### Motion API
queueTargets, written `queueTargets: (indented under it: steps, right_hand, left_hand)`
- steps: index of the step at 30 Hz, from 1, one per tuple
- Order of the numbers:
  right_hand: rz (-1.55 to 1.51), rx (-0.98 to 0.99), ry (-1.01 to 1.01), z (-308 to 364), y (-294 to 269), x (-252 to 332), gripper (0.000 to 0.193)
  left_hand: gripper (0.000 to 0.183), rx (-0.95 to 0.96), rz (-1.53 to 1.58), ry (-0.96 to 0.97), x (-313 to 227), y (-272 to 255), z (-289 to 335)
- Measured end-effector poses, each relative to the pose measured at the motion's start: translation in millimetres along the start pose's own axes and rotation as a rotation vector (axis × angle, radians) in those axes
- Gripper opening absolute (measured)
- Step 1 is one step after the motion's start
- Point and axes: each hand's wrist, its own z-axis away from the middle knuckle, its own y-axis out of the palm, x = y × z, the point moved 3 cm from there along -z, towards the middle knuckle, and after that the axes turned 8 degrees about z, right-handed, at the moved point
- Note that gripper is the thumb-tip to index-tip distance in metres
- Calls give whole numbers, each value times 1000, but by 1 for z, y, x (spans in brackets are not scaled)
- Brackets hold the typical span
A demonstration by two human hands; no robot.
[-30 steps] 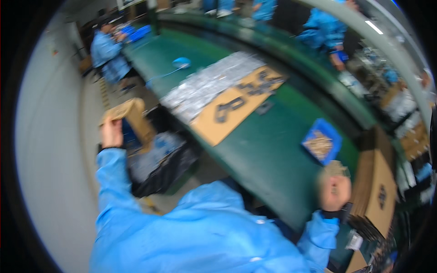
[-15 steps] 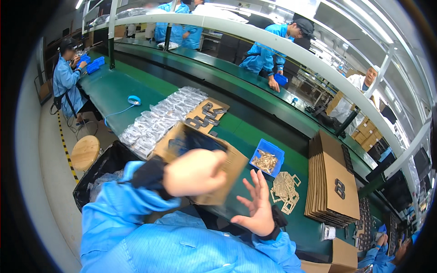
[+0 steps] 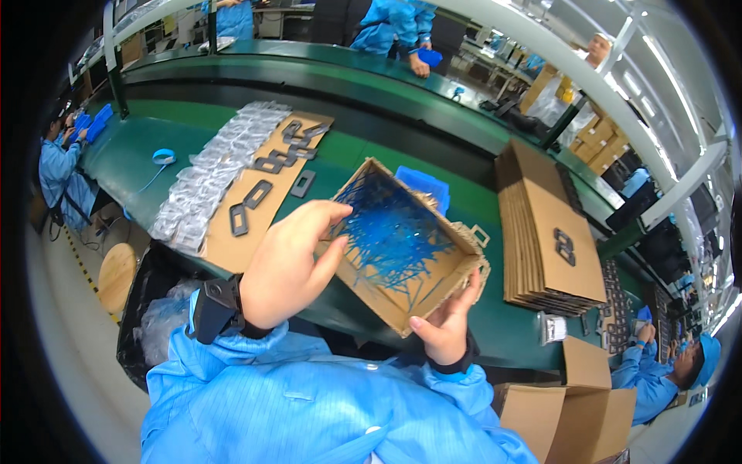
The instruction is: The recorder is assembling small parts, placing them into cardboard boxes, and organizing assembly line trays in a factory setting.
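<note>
An open cardboard box (image 3: 440,274) is tilted up in front of me, with a tangle of thin blue strips (image 3: 394,232) inside. At its left wall is my left hand (image 3: 286,263), its fingers curled over the rim and the thumb a little below them. My right hand (image 3: 447,329) grips the near right corner, thumb on the rim and fingers along the outside. Behind the box, a blue bin (image 3: 427,185) is partly hidden. Some tan frame pieces (image 3: 479,235) peek out past the box's right side.
Left on the green table lie clear plastic-wrapped items (image 3: 197,182) and a cardboard sheet (image 3: 220,240) with black frames (image 3: 256,193). Stacked cardboard sheets (image 3: 541,232) stand right. An open carton (image 3: 568,414) is at the near right, a black-lined bin (image 3: 143,309) near left. Co-workers sit at both sides.
The cardboard box has moved right across the table, baring more of the sheet and black frames. My right hand, open before, has closed on the box. The view has shifted too.
</note>
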Motion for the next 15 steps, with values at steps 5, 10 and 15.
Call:
queueTargets:
  steps: [5,10,15]
  right_hand:
    - [125,48,-31,2,12,-2,132]
    - [266,76,-142,10,26,3,131]
    - [467,122,-117,23,34,-8,127]
  left_hand:
    - [73,309,-151,7,21,30,-1]
    - [119,393,-315,-40,38,70,-7]
    - [132,398,-271,-43,73,96,9]
